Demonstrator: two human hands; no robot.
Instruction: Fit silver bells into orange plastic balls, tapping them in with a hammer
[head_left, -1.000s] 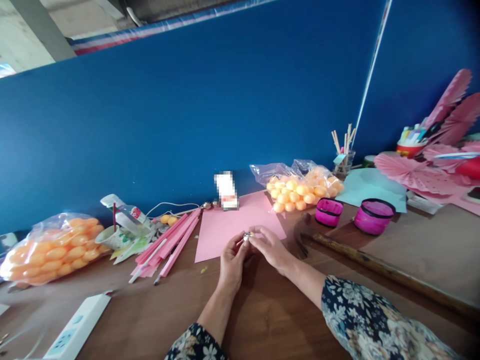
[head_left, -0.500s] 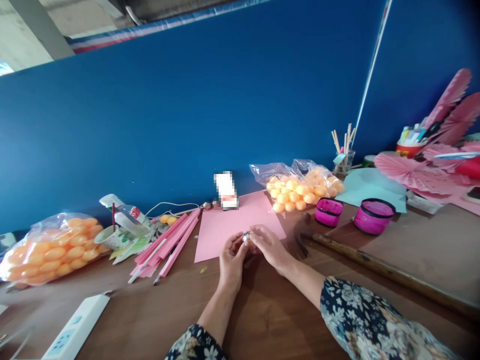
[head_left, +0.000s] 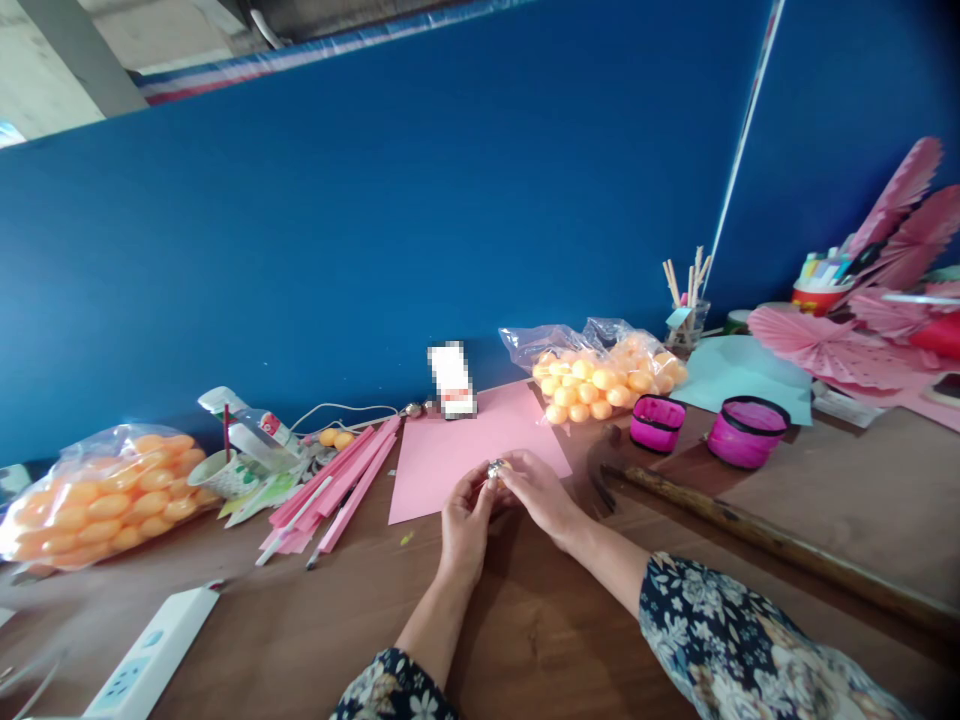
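Just over the near edge of a pink paper sheet (head_left: 465, 455), my two hands meet around a small shiny silver object (head_left: 494, 468), rounded and too small to name. My left hand (head_left: 465, 520) pinches it between thumb and fingers. From the other side my right hand (head_left: 549, 500) closes in, its thumb and fingertips at the object. Something orange-toned shows under the right fingers but is mostly hidden.
Bags of orange balls (head_left: 112, 500) lie at left and back right. Pink paper strips (head_left: 345, 490), a power strip (head_left: 154, 650), a hammer with a wooden handle (head_left: 750, 525) and magenta round cases (head_left: 748, 432) are around. A blue partition (head_left: 375, 220) closes the back.
Both hands stay in place around the silver object. The object has tilted or turned slightly, and the right fingers have bent a little more over it.
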